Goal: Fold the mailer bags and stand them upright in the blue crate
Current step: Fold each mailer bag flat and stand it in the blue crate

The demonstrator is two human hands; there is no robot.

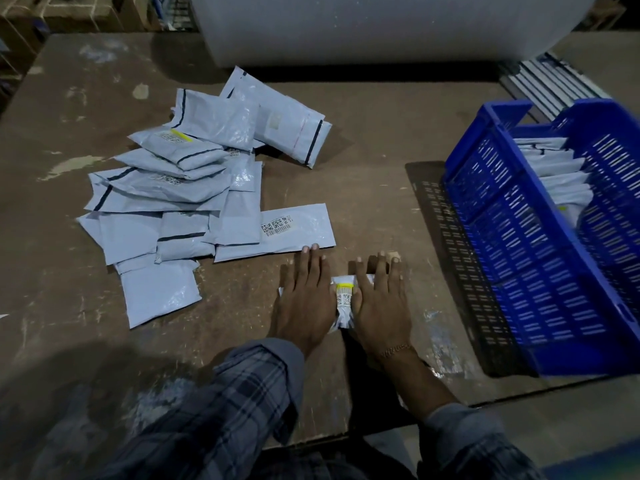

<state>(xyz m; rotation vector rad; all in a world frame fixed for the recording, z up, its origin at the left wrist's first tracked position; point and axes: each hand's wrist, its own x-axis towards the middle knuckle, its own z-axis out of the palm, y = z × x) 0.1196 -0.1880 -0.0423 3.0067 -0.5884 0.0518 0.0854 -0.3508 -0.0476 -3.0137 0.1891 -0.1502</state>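
One grey mailer bag [343,299] with a barcode label lies flat on the brown table [363,174], mostly covered by both hands. My left hand [306,296] presses on its left part with straight fingers. My right hand [377,299] presses flat on its right part, fingers spread. A loose pile of several grey mailer bags [180,188] lies to the left and behind the hands. The blue crate [519,237] stands at the right, tilted, with several folded bags [557,178] upright inside it.
A large white roll [381,26] lies across the back of the table. Grey slats [550,84] sit behind the crate. Cardboard boxes [69,12] stand at the far left. The table's front edge runs just below my forearms.
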